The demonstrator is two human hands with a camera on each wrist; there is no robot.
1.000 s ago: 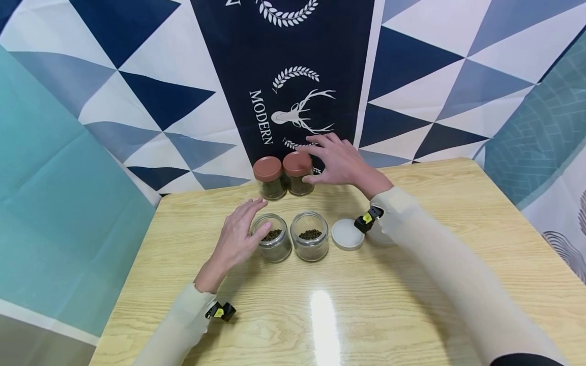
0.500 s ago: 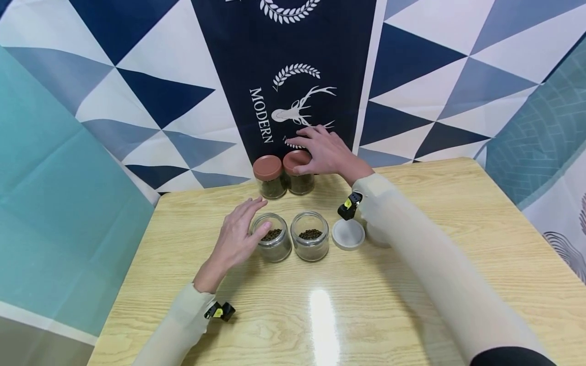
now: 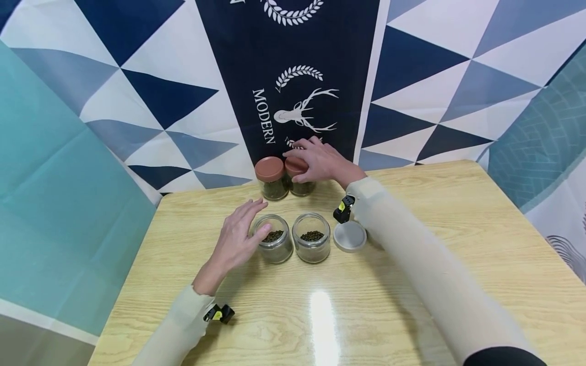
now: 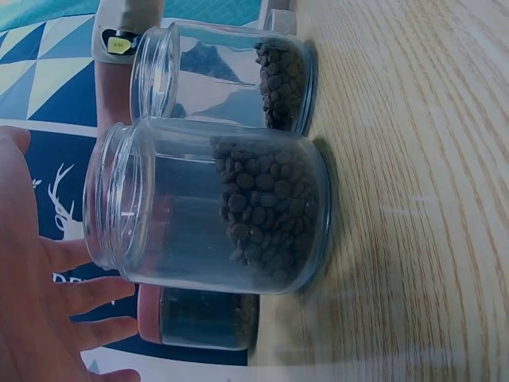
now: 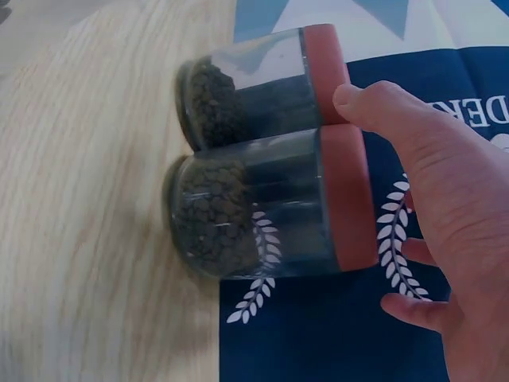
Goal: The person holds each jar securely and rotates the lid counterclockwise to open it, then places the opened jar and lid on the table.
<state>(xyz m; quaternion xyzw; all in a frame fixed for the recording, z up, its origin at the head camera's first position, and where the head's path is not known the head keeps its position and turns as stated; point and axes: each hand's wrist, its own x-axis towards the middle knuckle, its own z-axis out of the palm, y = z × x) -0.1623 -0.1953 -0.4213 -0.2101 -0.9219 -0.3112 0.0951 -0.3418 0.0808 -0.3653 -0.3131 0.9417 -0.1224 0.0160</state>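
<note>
My left hand (image 3: 235, 236) curves loosely beside the left open glass jar (image 3: 279, 252), fingers spread; whether it touches the glass I cannot tell. A second open glass jar (image 3: 313, 252) stands to its right. Small dark brown pellets fill the near jar (image 4: 262, 207) about halfway in the left wrist view. At the back, my right hand (image 3: 322, 161) hovers around the red lid (image 3: 295, 165) of the right closed jar. In the right wrist view, the thumb overlaps the lid edges, while the fingertips (image 5: 409, 306) sit apart from the lid. The left closed jar (image 3: 271, 175) touches its neighbour.
A white lid (image 3: 350, 236) lies right of the open jars, partly near the right wrist camera (image 3: 343, 209). Behind the wooden table (image 3: 256, 315) hangs a patterned cloth (image 3: 220, 122), close to the closed jars. A turquoise panel (image 3: 59, 203) borders the left side.
My right hand has moved left and lowered over the right red-lidded jar. The right sleeve now covers a second pale lid. My left hand has stayed in place.
</note>
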